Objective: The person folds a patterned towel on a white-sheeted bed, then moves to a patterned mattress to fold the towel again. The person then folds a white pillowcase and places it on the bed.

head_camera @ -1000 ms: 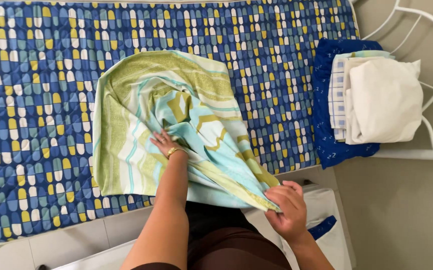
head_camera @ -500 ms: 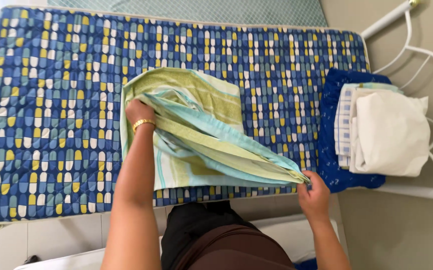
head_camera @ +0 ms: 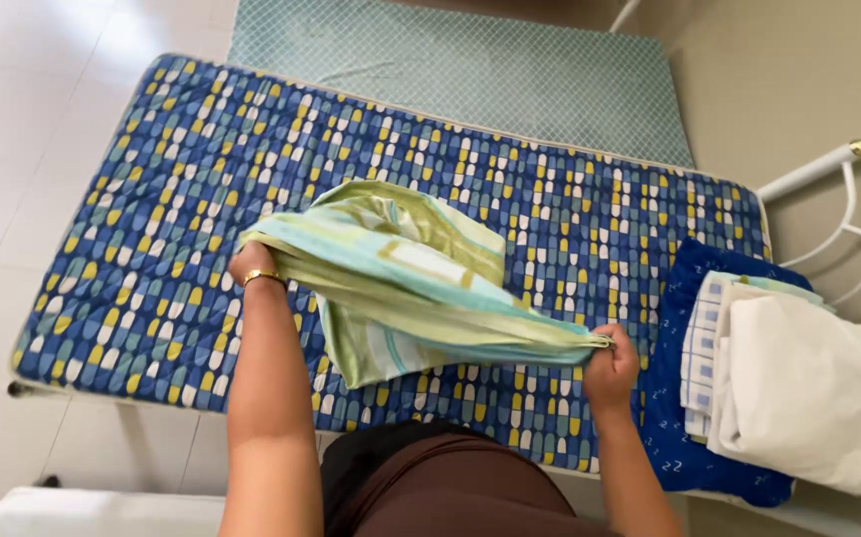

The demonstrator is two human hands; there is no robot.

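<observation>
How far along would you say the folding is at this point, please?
Done: a stack of folded linens lies at the right end of the patterned mattress, white piece on top, blue at the bottom. In hand: the green and blue striped cloth is stretched between the left hand and right hand, lifted and bunched, not yet flat. Left: squaring this piece up; no other loose pieces show.

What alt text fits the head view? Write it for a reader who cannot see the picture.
Seen from above, a person stretches a green and blue striped cloth between the left hand and right hand over a mattress covered in blue patterned fabric. A stack of folded linens, white on top, lies at the mattress's right end beside a white metal bed frame.
</observation>
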